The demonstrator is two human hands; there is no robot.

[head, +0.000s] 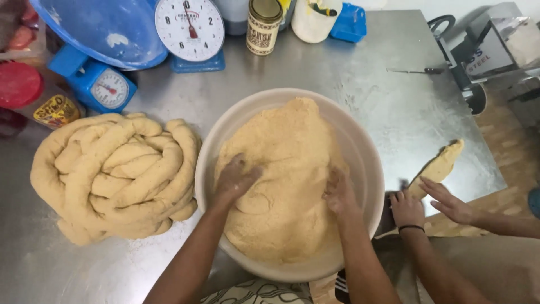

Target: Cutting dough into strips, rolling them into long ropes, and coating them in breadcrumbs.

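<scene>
Pressing into one mass of pale crumbly dough [287,169], both of the person's hands work inside one wide cream bowl [368,169] at the middle of the steel table [382,79].

Head view, counted:
- Hands of the wearer: two. Left hand [235,179] lies palm down on the dough's left side, fingers spread wide, gripping nothing. Right hand [338,190] is pushed into the dough's right side, fingers half buried; how far they are curled I cannot tell.
- Other hands: two, a second person's, at the table's right near corner, just beside the bowl. One hand [406,209] wears a dark wristband; the other hand [450,204] lies flat with fingers stretched. Both touch one small dough strip [439,164].
- Dough heap: one, a coil of thick ropes [115,174], left of the bowl and almost touching it.
- Scales: two, one with a white dial [190,28], one blue scale [95,79] carrying a blue basin [107,25].
- Tin: one [263,25], at the far edge.

Axis: the dough in the bowl runs long from the far rim towards the wearer, its narrower end pointing away. The strip slants from the near edge up to the right.

Room: bare steel lies beyond the bowl, far right; the bowl's near rim overhangs the table's near edge.
</scene>
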